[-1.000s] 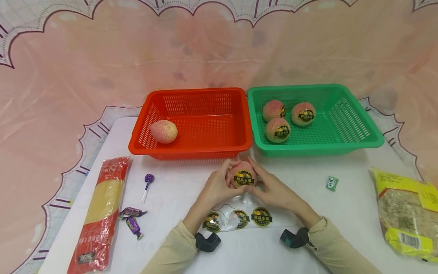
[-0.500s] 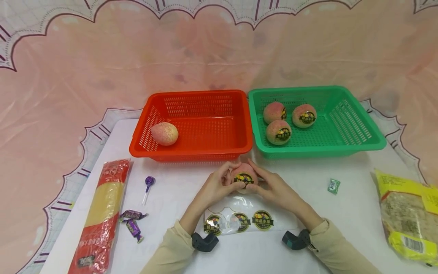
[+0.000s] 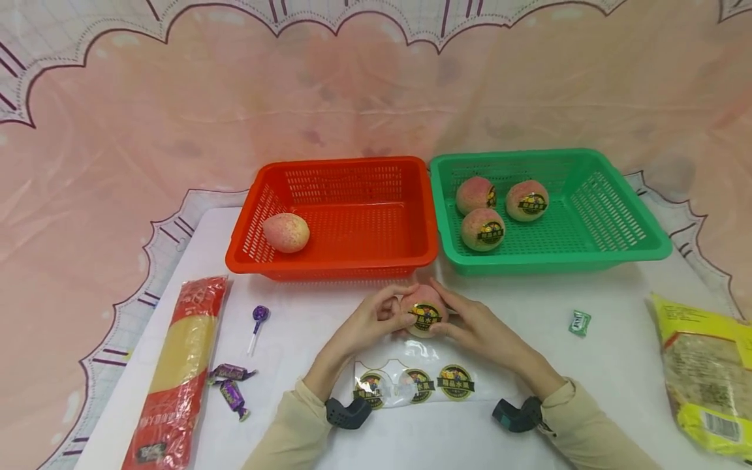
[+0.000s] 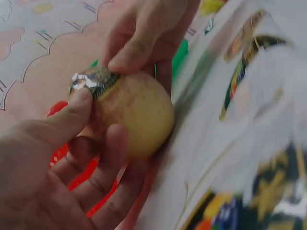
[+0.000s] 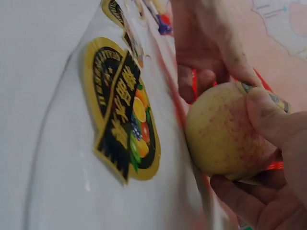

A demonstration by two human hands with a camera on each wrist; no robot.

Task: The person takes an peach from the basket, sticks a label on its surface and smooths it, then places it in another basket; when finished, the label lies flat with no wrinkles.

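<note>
Between my two hands is a pink and yellow peach [image 3: 424, 297] with a black and gold label sticker [image 3: 424, 316] on the side facing me. My left hand [image 3: 370, 320] grips its left side, the thumb at the sticker's edge. On the other side my right hand [image 3: 472, 323] holds the peach with curled fingers, its thumb at the sticker's right edge, as the right wrist view shows the thumb [image 5: 266, 115] there. Just below the hands lies a clear sticker sheet [image 3: 405, 395] bearing several similar labels.
Behind the hands stand a red basket [image 3: 346, 264] with one unlabelled peach [image 3: 286, 232] and a green basket [image 3: 564, 258] with 3 labelled peaches. Left are a noodle packet [image 3: 182, 365], a lollipop [image 3: 259, 316] and wrapped candies [image 3: 232, 385]. Right are a green candy [image 3: 579, 323] and a yellow bag [image 3: 705, 372].
Both hands still hold the peach. The left thumb has drawn back left over the sticker and the right thumb has shifted on it, so more of the label shows. The whole head view has shifted slightly.
</note>
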